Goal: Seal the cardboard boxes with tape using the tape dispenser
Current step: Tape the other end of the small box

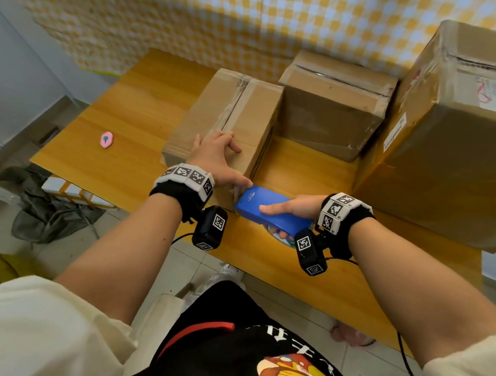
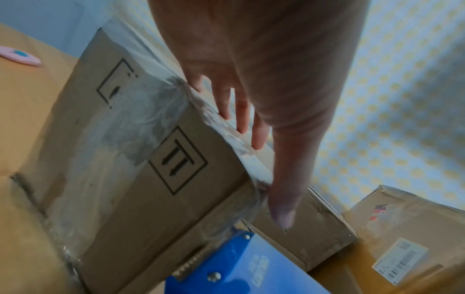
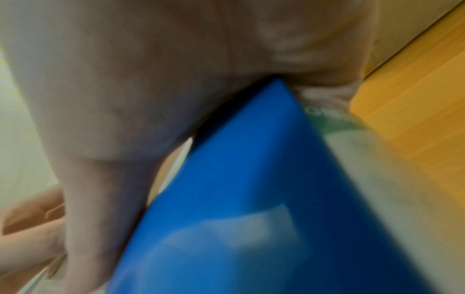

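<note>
**Tape dispenser meets the near corner of the box**

The right hand grasps the blue tape dispenser, thumb on top and fingers curled beneath. Its toothed front end touches the near right corner of the small cardboard box, which lies on the wooden table. The left hand rests flat on that box, fingers spread straight across the top. Right of it stand a second box and a large box. A pink disc lies far left.
</note>
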